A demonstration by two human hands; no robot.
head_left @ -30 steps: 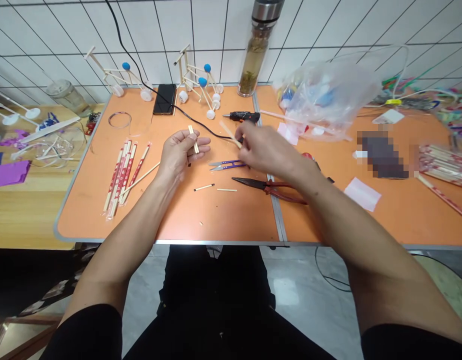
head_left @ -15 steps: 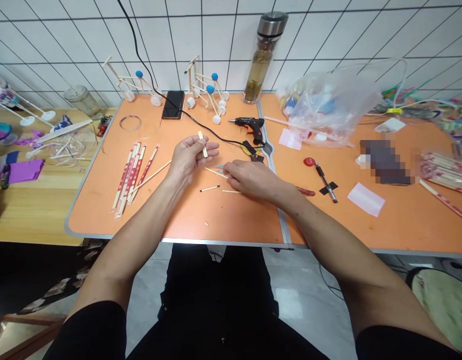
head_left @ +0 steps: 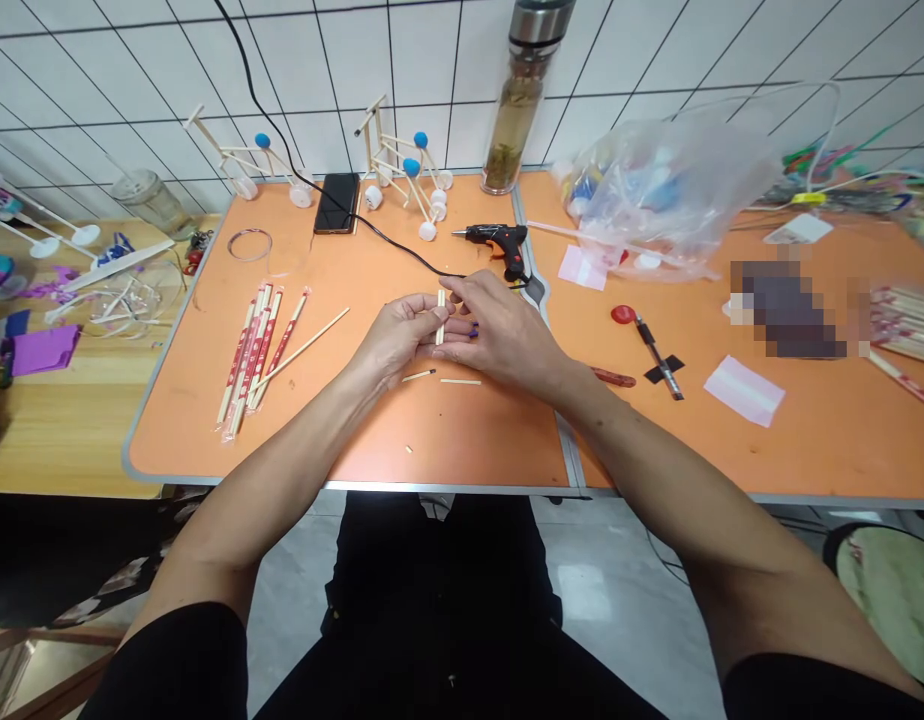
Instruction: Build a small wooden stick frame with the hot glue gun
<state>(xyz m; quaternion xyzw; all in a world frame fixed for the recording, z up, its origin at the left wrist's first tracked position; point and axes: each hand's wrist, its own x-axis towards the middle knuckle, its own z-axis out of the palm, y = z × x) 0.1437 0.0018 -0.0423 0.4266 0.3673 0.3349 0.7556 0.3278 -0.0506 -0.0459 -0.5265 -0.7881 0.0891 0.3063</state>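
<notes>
My left hand [head_left: 406, 335] pinches short pale chopstick pieces [head_left: 441, 318] side by side, upright between thumb and fingers. Across from it my right hand [head_left: 499, 325] closes on the same pieces, with fingers at their upper and lower ends. On the table below lie a short stick with a dark tip [head_left: 419, 376] and a plain stick piece [head_left: 460, 381]. Left of my hands, a long bare chopstick [head_left: 304, 345] rests with one end by several chopsticks in red-printed wrappers [head_left: 256, 350]. What lies under my right hand is hidden.
A black glue gun [head_left: 499, 238] lies beyond my hands, its cable running past a phone [head_left: 337, 204]. Stick models with blue balls [head_left: 411, 168] stand near the wall beside a tall tea bottle [head_left: 514, 120]. To the right are a plastic bag [head_left: 657, 200] and a pen [head_left: 657, 355].
My right hand has risen from the tabletop to the pieces in my left hand and taken hold of their ends. My left hand has moved slightly right. The view has shifted a little.
</notes>
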